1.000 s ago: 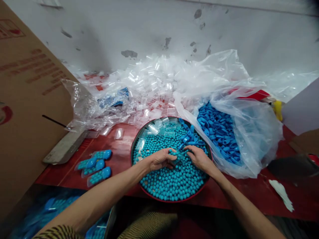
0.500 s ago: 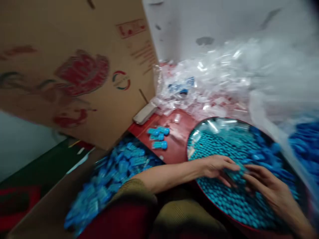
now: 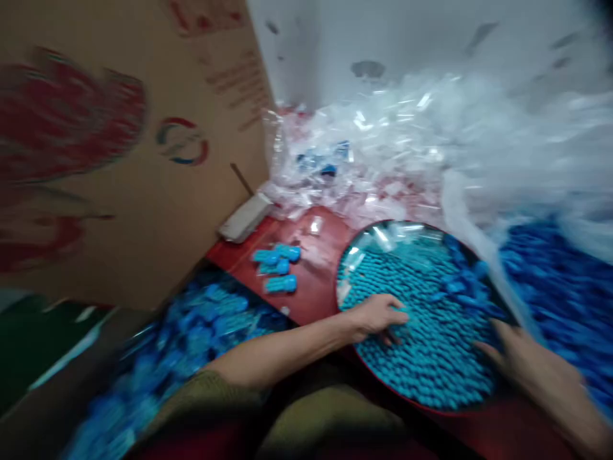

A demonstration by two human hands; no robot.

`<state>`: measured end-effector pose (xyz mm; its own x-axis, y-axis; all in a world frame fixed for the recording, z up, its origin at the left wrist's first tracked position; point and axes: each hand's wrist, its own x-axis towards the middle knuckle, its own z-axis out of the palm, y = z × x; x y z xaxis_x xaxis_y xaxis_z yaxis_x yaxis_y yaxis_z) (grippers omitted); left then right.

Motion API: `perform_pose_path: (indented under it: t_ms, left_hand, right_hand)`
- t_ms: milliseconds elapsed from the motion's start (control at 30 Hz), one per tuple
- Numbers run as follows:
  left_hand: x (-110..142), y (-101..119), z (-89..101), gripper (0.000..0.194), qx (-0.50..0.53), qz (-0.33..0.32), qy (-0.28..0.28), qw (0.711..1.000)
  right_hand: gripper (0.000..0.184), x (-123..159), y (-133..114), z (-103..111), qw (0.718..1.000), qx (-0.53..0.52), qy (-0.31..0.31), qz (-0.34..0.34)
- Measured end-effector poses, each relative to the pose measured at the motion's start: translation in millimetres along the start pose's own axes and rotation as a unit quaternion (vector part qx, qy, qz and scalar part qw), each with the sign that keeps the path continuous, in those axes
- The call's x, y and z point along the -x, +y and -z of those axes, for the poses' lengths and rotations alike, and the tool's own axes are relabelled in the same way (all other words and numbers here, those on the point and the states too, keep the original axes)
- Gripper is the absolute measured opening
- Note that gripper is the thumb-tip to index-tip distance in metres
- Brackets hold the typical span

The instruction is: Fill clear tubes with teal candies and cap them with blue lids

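A round red-rimmed tray (image 3: 341,268) holds a thick layer of small teal beads (image 3: 426,358). Over its left part reaches my left hand (image 3: 378,316), low against the beads, fingers loosely bent and apart; I make out nothing in it. My right hand (image 3: 522,351), blurred, is at the tray's right edge with thumb and fingers apart and nothing visible between them. Just beyond it, darker blue pieces (image 3: 464,284) are heaped on the beads inside the tray.
Several small blue-capped packets (image 3: 280,284) lie on the red tabletop (image 3: 311,300). Below left is a box of blue packets (image 3: 211,319). A large cardboard carton (image 3: 191,211) stands behind it, beside a pale block (image 3: 246,217). Clear plastic bags (image 3: 383,153) and a dark blue pile (image 3: 560,281) lie beyond.
My hands have parted: the right has drawn away from the left towards the tray's right edge. The teal thing between their fingers no longer shows. The view has shifted right.
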<state>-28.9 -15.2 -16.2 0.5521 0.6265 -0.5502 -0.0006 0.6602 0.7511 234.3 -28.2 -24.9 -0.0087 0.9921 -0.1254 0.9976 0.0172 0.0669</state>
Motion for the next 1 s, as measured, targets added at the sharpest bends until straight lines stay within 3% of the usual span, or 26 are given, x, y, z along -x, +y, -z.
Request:
perform_pose_path:
  t_ms: [67, 133, 200, 300, 400, 467, 567, 600, 667, 800, 900, 1000]
  left_hand:
    - [0.8, 3.7, 2.9, 0.026, 0.011, 0.005, -0.019, 1.0]
    - [-3.2, 4.8, 5.2, 0.03, 0.055, 0.006, -0.07, 0.996]
    - [-6.6, 4.9, 6.1, 0.031, 0.096, 0.004, -0.101, 0.99]
    - [-5.9, 6.1, 5.5, 0.029, 0.123, -0.003, -0.118, 0.985]
    - [-2.4, 8.4, 3.6, 0.027, 0.115, -0.007, -0.145, 0.983]
    - [-1.2, 9.3, 1.7, 0.029, 0.105, -0.018, -0.147, 0.983]
    - [-1.2, 9.2, -1.1, 0.035, 0.089, -0.04, -0.129, 0.987]
    - [-1.2, 9.0, -1.7, 0.037, 0.084, -0.043, -0.123, 0.988]
    - [-1.3, 8.5, -1.8, 0.038, 0.078, -0.043, -0.111, 0.99]
    - [-2.0, 7.0, 1.4, 0.035, 0.069, -0.044, -0.056, 0.995]
    - [-3.0, 6.5, 2.7, 0.034, 0.074, -0.058, -0.003, 0.996]
    - [-0.8, 9.0, 2.1, 0.036, 0.082, -0.104, 0.088, 0.987]
  right_hand:
    - [0.019, 1.3, -12.3, 5.4, 0.999, -0.01, -0.031, 0.01]
    - [0.022, -5.5, -26.4, 5.5, 0.99, -0.132, -0.017, 0.049]
    - [0.032, -15.0, -35.0, 3.8, 0.972, -0.23, -0.003, 0.044]
    - [0.042, -23.1, -35.4, 5.5, 0.958, -0.284, 0.019, 0.031]
    - [0.034, -23.0, -30.8, 14.8, 0.943, -0.331, 0.031, 0.026]
    - [0.033, -20.7, -31.4, 22.4, 0.896, -0.444, 0.018, 0.007]
    - [0.04, -16.9, -39.0, 26.6, 0.793, -0.607, -0.04, -0.016]
    - [0.039, -16.1, -41.5, 25.2, 0.779, -0.624, -0.058, -0.012]
    - [0.03, -15.4, -42.4, 19.9, 0.805, -0.592, -0.04, 0.008]
    - [0.021, -12.8, -25.3, 16.1, 0.906, -0.401, 0.134, 0.025]
    - [0.023, -6.1, -12.8, 27.3, 0.942, -0.316, 0.114, -0.011]
    - [0.025, 0.9, -17.7, 43.2, 0.953, -0.291, 0.08, -0.032]
